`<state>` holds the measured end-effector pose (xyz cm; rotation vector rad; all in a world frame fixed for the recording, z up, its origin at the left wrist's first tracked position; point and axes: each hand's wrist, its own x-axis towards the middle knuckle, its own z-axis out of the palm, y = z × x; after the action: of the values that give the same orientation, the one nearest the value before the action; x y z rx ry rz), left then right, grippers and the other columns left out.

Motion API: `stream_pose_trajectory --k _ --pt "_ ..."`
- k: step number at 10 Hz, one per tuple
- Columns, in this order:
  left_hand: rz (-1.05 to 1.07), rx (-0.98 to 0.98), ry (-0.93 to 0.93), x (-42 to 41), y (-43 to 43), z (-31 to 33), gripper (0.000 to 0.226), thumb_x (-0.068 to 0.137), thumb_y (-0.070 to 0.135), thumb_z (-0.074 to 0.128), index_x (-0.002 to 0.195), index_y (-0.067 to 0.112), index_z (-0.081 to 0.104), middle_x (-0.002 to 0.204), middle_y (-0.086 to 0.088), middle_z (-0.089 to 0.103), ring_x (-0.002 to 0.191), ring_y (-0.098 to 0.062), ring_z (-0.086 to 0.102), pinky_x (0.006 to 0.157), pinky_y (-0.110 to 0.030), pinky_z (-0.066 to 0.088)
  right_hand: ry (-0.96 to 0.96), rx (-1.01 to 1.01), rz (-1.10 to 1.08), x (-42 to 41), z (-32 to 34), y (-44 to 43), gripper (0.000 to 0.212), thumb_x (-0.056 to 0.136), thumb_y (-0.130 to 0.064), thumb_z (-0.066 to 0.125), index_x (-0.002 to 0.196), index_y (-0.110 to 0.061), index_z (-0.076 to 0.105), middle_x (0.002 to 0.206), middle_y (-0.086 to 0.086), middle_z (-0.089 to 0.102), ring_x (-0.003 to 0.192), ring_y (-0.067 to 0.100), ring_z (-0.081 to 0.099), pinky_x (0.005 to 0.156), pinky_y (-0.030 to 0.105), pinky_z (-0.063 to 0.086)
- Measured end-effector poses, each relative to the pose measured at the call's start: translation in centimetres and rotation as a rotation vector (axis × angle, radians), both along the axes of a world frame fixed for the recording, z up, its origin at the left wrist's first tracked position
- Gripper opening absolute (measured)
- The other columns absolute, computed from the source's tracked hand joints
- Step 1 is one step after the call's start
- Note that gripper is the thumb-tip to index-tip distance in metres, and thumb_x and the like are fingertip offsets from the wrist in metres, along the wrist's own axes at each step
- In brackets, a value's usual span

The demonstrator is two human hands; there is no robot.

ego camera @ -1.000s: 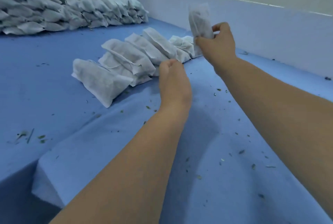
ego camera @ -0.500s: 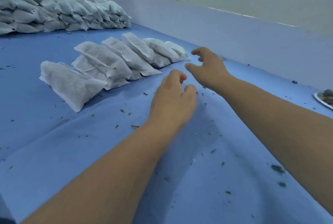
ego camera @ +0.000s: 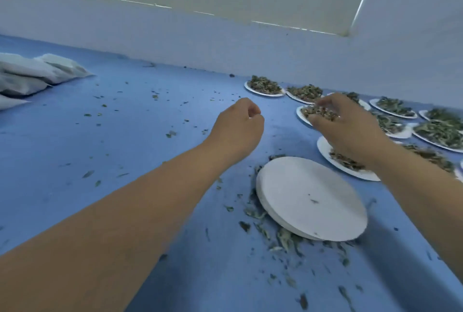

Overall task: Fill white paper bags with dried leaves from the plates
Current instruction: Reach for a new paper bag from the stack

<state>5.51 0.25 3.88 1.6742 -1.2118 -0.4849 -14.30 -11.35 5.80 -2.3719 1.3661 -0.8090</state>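
Observation:
Several white paper plates heaped with dried leaves (ego camera: pixel 265 85) stand in rows at the right, along the white wall. My right hand (ego camera: pixel 350 131) reaches over one of these plates (ego camera: pixel 302 115), with its fingers and thumb curled round a clump of dried leaves (ego camera: pixel 319 111). My left hand (ego camera: pixel 238 128) hovers above the blue cloth to the left of that plate, fingers loosely curled, holding nothing. Filled white paper bags (ego camera: pixel 37 73) lie at the far left edge.
A stack of upturned white plates (ego camera: pixel 310 199) lies in front of my right forearm, with spilled leaves (ego camera: pixel 280 236) around its near rim. Leaf crumbs dot the blue cloth (ego camera: pixel 125 148). A low white wall (ego camera: pixel 225 43) borders the far side.
The view has swung right, from the rows of filled bags to the plates. My right hand, empty half a second ago, now grips leaves on a plate. My left hand has lifted off the cloth.

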Motion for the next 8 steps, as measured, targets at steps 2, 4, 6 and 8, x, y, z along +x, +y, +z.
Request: stream_pose_trajectory --k 2,4,6,8 --pt "-0.053 0.121 -0.006 -5.6 -6.4 0.3 0.019 0.093 0.019 0.04 0.1 0.018 0.058 0.095 -0.002 0.063 0.087 -0.022 0.062 0.064 -0.034 0.048 -0.062 0.096 -0.207 -9.6 -1.1 -3.4 0.028 0.102 -0.053 0.045 0.12 -0.033 0.052 0.129 -0.008 0.06 0.098 0.017 0.06 0.069 0.031 0.042" --pt "-0.102 0.271 -0.068 -9.3 -11.7 -0.2 0.022 0.096 0.012 0.044 0.076 0.013 0.054 0.091 -0.013 0.068 0.081 -0.029 0.068 0.075 -0.039 0.061 0.255 0.008 -0.265 -13.1 -3.3 -3.9 0.054 0.105 -0.057 0.026 0.141 -0.02 0.042 0.129 0.014 0.062 0.124 0.034 0.049 0.097 0.05 0.042" --pt "-0.044 0.387 -0.063 -10.6 -13.9 -1.4 0.024 0.098 0.007 0.047 0.078 0.006 0.058 0.086 -0.016 0.071 0.069 -0.028 0.068 0.082 -0.037 0.06 0.417 0.029 -0.27 -13.7 -4.7 -3.9 0.063 0.104 -0.061 0.017 0.144 -0.018 0.04 0.127 0.016 0.061 0.13 0.035 0.044 0.103 0.053 0.033" --pt "-0.089 0.347 -0.068 -11.5 -12.7 -1.0 0.012 0.09 0.002 0.052 0.09 0.007 0.063 0.083 -0.018 0.074 0.093 -0.033 0.073 0.086 -0.046 0.061 0.435 0.022 -0.283 -13.2 -4.8 -3.8 0.062 0.104 -0.061 0.019 0.145 -0.019 0.041 0.122 0.013 0.064 0.124 0.035 0.051 0.102 0.053 0.034"
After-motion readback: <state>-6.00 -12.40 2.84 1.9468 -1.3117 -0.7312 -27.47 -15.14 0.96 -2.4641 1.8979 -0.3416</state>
